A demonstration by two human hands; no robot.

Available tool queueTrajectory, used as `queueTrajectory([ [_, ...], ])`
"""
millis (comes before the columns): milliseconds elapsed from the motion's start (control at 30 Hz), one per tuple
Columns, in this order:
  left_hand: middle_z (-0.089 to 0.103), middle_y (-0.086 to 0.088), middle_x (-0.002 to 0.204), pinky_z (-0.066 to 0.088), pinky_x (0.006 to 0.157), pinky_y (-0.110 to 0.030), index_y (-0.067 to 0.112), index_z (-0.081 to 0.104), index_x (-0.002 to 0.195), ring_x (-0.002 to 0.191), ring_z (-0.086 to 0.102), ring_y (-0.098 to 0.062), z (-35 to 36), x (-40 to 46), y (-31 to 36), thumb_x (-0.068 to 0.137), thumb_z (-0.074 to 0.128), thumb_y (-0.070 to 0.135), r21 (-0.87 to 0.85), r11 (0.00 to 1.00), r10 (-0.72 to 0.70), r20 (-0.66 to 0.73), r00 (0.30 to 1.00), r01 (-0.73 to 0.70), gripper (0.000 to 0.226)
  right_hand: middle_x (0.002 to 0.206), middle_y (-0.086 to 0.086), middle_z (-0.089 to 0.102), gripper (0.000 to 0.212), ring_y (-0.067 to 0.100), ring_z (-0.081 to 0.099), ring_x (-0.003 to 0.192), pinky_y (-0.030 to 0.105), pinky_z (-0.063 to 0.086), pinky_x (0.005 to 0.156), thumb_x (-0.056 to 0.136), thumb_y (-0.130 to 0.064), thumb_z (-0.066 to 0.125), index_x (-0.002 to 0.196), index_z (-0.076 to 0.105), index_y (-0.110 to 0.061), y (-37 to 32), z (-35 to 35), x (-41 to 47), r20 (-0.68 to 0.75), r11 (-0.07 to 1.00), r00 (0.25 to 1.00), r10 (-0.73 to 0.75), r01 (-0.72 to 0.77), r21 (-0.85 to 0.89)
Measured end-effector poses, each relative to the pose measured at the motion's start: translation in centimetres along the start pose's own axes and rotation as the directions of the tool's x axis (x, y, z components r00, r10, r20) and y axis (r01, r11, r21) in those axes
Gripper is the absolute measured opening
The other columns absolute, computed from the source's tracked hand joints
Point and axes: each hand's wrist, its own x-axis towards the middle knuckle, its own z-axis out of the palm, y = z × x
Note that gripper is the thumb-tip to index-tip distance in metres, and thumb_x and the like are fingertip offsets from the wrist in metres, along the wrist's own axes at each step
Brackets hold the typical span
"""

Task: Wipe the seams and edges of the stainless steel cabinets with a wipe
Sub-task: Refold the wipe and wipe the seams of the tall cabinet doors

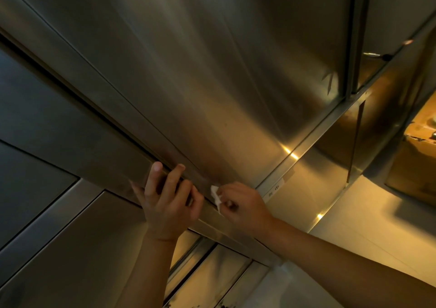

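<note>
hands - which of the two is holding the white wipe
The right hand pinches the white wipe against the cabinet edge. The left hand holds no wipe; its fingers curl over that edge.

Two bare forearms, left hand (168,203), right hand (245,206), sleeveless.

Wipe (216,196) on cabinet edge (141,163), between hands.
</note>
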Motion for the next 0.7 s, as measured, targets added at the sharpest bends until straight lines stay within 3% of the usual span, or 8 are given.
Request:
queueTrajectory([
  [133, 0.063, 0.000, 0.125, 0.019, 0.110, -0.076, 0.018, 0.065, 0.069, 0.158, 0.016, -0.027, 0.2, -0.2, 0.2, 0.081, 0.067, 0.029, -0.003, 1.000, -0.013, 0.000, 1.000, 0.013, 0.016, 0.115, 0.010, 0.074, 0.008, 0.023, 0.068, 0.101, 0.027, 0.054, 0.092, 0.094, -0.009, 0.075, 0.088, 0.073, -0.003, -3.1, -0.9, 4.2, -0.076, 0.963, 0.962, -0.263, 0.257, -0.074],
  [267, 0.062, 0.000, 0.126, 0.016, 0.114, -0.073, 0.017, 0.064, 0.070, 0.157, 0.016, -0.026, 0.2, 0.0, 0.4, 0.081, 0.067, 0.029, -0.001, 1.000, -0.020, -0.008, 1.000, 0.020, 0.016, 0.110, 0.012, 0.074, 0.015, 0.028, 0.065, 0.092, 0.036, 0.057, 0.083, 0.101, -0.011, 0.067, 0.091, 0.073, -0.001, -2.8, 0.6, 4.4, -0.014, 0.941, 0.948, -0.317, 0.313, -0.130],
  [400, 0.062, 0.000, 0.126, 0.026, 0.103, -0.078, 0.017, 0.064, 0.067, 0.156, 0.018, -0.025, 0.1, -0.1, 0.3, 0.075, 0.071, 0.027, -0.011, 1.000, -0.009, -0.008, 1.000, 0.009, 0.014, 0.099, 0.009, 0.071, 0.019, 0.026, 0.061, 0.084, 0.036, 0.054, 0.071, 0.103, -0.012, 0.061, 0.090, 0.070, -0.004, -0.8, 1.7, 2.4, 0.063, 0.941, 0.954, -0.294, 0.301, -0.154],
  [533, 0.062, 0.001, 0.126, 0.028, 0.102, -0.080, 0.016, 0.067, 0.067, 0.156, 0.018, -0.025, 0.2, 0.1, 0.4, 0.073, 0.074, 0.026, 0.006, 1.000, -0.022, -0.026, 0.999, 0.022, 0.014, 0.091, 0.004, 0.067, 0.010, 0.023, 0.058, 0.080, 0.033, 0.050, 0.064, 0.096, -0.007, 0.068, 0.086, 0.068, -0.009, 2.3, 2.4, 0.0, 0.185, 0.933, 0.955, -0.229, 0.270, -0.239],
  [633, 0.061, 0.001, 0.127, 0.042, 0.079, -0.083, 0.019, 0.063, 0.077, 0.156, 0.018, -0.024, 0.1, 0.4, 0.4, 0.068, 0.079, 0.027, -0.027, 0.999, -0.036, -0.021, 0.999, 0.036, 0.020, 0.088, -0.003, 0.068, 0.017, 0.017, 0.057, 0.077, 0.030, 0.048, 0.053, 0.081, -0.008, 0.083, 0.084, 0.069, -0.017, 5.1, 3.1, -2.4, 0.283, 0.914, 0.951, -0.128, 0.224, -0.337],
  [700, 0.061, 0.002, 0.127, 0.044, 0.075, -0.082, 0.021, 0.059, 0.081, 0.156, 0.017, -0.024, 0.1, 0.3, 0.5, 0.068, 0.080, 0.026, -0.043, 0.998, -0.048, -0.018, 0.999, 0.047, 0.025, 0.081, -0.008, 0.067, 0.023, 0.014, 0.056, 0.073, 0.027, 0.047, 0.049, 0.073, -0.012, 0.090, 0.078, 0.069, -0.022, 6.7, 3.7, -3.8, 0.331, 0.900, 0.943, -0.035, 0.174, -0.399],
])
